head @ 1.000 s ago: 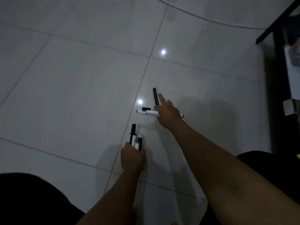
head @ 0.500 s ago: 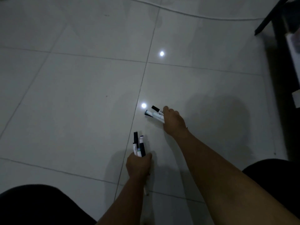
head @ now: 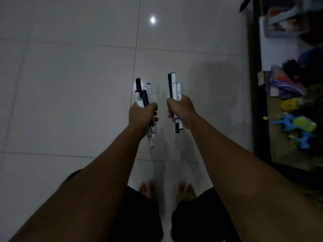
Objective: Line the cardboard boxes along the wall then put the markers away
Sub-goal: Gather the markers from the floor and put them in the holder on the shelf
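Observation:
My left hand (head: 142, 114) grips a bundle of several black and white markers (head: 143, 93), their ends sticking out above and below the fist. My right hand (head: 181, 109) grips a second, smaller bundle of markers (head: 173, 86), held upright in the same way. Both fists hang side by side above the pale tiled floor (head: 70, 84), a short gap apart. No marker lies on the floor in view. No cardboard box is in view.
A dark-framed shelf (head: 251, 84) runs along the right edge, holding a plastic bin (head: 279, 23), bags and blue and yellow toys (head: 297, 126). My bare feet (head: 166, 191) stand on the tiles below my hands. A bright light spot (head: 152, 20) reflects on the floor ahead.
My right hand gathered the markers off the floor and lifted them. Both hands rose and came level, and the view shifted from crouching to standing over the floor.

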